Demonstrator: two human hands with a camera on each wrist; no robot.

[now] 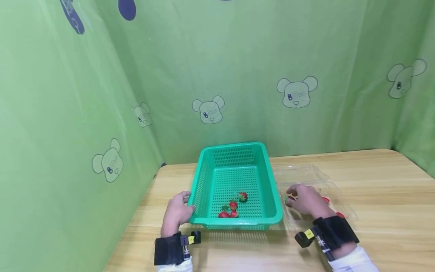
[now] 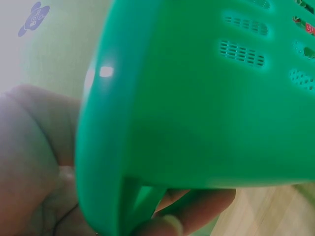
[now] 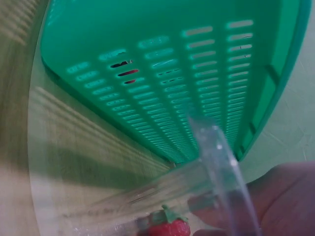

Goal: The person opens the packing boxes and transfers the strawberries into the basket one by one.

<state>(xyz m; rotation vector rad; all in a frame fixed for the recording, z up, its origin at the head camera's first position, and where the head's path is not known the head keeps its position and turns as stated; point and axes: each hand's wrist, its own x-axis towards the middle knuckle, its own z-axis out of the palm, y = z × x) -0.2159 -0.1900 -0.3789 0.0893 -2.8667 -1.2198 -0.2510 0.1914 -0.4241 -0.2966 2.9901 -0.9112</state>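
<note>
My left hand (image 1: 177, 209) grips the near left rim of a green plastic basket (image 1: 236, 220), thumb above and fingers curled under the edge. Inside the basket lie several strawberries (image 1: 233, 205) with green leaves. Reaching into a clear plastic box (image 1: 346, 206) to the right, my right hand (image 1: 307, 199) has its fingers spread around a strawberry (image 1: 289, 200). In the right wrist view that strawberry (image 3: 170, 228) sits just beyond the fingertips, partly seen through the clear wall. More strawberries (image 1: 326, 200) lie in the box, partly hidden by the hand.
The clear box's lid (image 1: 299, 174) is folded back behind it. Both containers stand on a light wooden table (image 1: 384, 189). A green curtain (image 1: 244, 75) with bear prints hangs behind and along the left side.
</note>
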